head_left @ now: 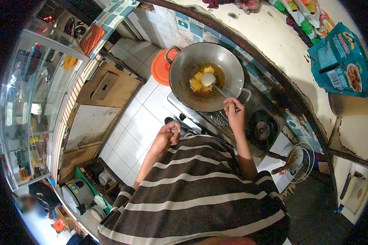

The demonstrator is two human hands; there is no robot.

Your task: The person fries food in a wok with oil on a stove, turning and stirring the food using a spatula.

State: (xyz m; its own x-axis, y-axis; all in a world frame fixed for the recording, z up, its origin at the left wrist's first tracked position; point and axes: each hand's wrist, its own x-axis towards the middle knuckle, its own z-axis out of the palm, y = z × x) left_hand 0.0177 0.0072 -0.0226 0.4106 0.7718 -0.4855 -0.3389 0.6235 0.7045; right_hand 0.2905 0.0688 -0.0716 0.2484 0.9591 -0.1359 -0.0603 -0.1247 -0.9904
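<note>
My right hand is closed round the thin handle of a metal ladle. The ladle's round bowl rests among yellow pieces of food lying in oil at the bottom of a large wok. The wok sits on a gas stove, and my right hand is close to its near right loop handle. My left hand is held in front of my striped shirt, apart from the wok, with the fingers curled in. A small bluish spot shows at those fingers, too small to name.
An orange round lid or basin is behind the wok's left side. To the right is a bare burner. A teal Bango pouch lies on the ledge at right. A glass cabinet stands at left, and a wire basket at lower right.
</note>
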